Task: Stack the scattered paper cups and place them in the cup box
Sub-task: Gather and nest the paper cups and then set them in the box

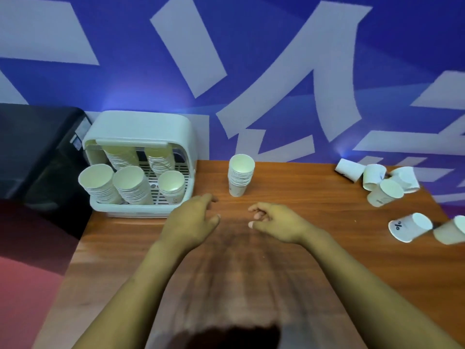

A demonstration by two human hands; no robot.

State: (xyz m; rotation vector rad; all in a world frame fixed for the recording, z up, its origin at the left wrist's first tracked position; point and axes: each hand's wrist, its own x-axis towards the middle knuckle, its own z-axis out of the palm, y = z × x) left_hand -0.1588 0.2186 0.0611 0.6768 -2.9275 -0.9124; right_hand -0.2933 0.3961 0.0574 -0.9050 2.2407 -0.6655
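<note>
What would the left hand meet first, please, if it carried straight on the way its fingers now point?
Probably the upright stack of cups standing on the table; the left hand points up and right toward its base, though depth is hard to judge.

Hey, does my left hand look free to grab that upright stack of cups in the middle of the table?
Probably yes. The left hand is empty, fingers relaxed, and only bare wooden table lies between it and the cup stack. The cup box sits off to the left.
</note>
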